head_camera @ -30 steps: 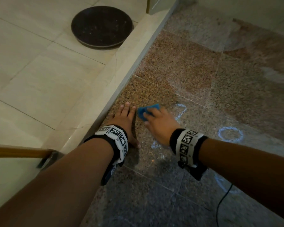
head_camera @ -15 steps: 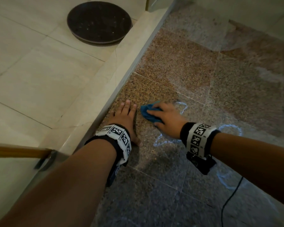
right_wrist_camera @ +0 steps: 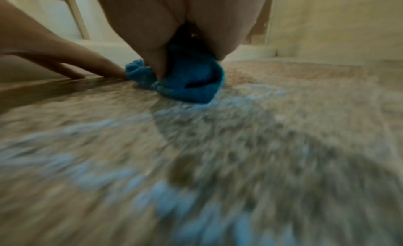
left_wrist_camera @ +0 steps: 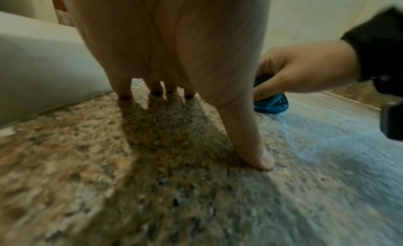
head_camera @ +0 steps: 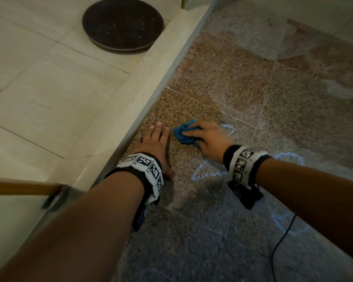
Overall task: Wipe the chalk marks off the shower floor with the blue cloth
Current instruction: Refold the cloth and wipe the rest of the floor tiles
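- Blue cloth (head_camera: 185,134) is sitting bunched on the speckled shower floor (head_camera: 222,82), just left of the frame's centre in the head view, and the right hand (head_camera: 209,139) is gripping it, fingers curled over the top and pressing it down.
- From the right wrist view, the cloth (right_wrist_camera: 189,79) is bulging out beneath the palm, squashed against the stone; that frame is blurring heavily.
- Left hand (head_camera: 157,147) is lying flat on the floor just beside the cloth, fingers straight and close together, thumb splayed out toward the lower centre, holding nothing.
- In the left wrist view the left fingertips (left_wrist_camera: 125,92) and the thumb are planting on the granite, with the pale kerb (head_camera: 130,110) running just to their left.
- Chalk marks (head_camera: 204,174) are showing pale blue: a smeared line below the right hand, a curl at (head_camera: 229,130) just past its knuckles, and a ring partly hidden behind the right forearm.
- Both wrists are wearing white bands (head_camera: 147,165) printed with black square code patterns; no readable words on them.
- Dark round tray (head_camera: 122,23) is lying at upper left on the cream tiles, well apart from the hands.
- Thin black cable (head_camera: 281,241) is trailing at lower right.
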{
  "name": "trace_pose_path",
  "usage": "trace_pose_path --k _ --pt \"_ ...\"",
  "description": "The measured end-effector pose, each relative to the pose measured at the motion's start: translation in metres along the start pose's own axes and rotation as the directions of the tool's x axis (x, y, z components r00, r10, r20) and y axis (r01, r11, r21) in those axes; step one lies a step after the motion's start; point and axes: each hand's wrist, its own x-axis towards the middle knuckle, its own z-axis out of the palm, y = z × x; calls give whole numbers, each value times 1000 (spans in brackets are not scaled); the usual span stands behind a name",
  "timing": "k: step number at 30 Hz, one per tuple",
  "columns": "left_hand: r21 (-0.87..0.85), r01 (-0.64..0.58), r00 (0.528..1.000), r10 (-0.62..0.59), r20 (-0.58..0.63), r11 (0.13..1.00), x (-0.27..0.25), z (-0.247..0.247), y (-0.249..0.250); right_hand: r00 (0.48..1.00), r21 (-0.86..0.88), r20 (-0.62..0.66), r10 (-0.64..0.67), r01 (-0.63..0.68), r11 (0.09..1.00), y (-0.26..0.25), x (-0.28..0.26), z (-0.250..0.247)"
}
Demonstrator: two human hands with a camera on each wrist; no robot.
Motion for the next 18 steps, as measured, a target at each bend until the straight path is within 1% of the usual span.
trace_pose_path --k 1,2,3,5,6,7,8,9,12,14,15,16,17,18 --pt "1 -1 1000 1 4 1000 0 0 0 1000 19 -10 -22 22 1000 8 6 -1" --pt "2 -2 1000 2 8 1000 0 -1 0 1000 35 -26 5 -4 999 16 13 -2" --pt "4 -2 1000 2 10 1000 1 -2 0 996 49 -49 70 -68 997 22 19 -4" --pt "7 -6 1000 6 14 1000 0 -2 0 960 98 -87 267 -259 961 30 26 -9" --pt "7 -7 1000 7 15 1000 0 -2 0 940 108 -97 327 -317 942 31 26 -10" --pt "8 -6 1000 6 17 1000 1 -2 0 933 92 -98 346 -338 937 27 24 -9" --pt "7 -4 1000 4 17 1000 1 -2 0 941 68 -88 328 -323 944 21 22 -7" --pt "5 -1 1000 1 16 1000 1 -1 0 956 49 -78 282 -279 959 15 18 -5" --pt "5 7 1000 -7 14 1000 2 -1 1 996 17 -38 83 -83 996 -1 4 1" --pt "2 6 1000 -6 12 1000 2 -1 1 999 6 23 -44 44 999 0 -1 -7" --pt "0 4 1000 -4 13 1000 1 -1 1 997 12 35 -64 64 998 5 0 -14" --pt "-3 2 1000 -1 12 1000 1 -1 0 999 17 26 -28 28 999 13 3 -21" --pt "-4 -1 1000 1 12 1000 1 -1 -1 998 7 4 63 -63 998 24 6 -27" --pt "-5 -4 1000 4 11 1000 0 -1 -1 982 -2 -29 189 -189 982 34 10 -31"
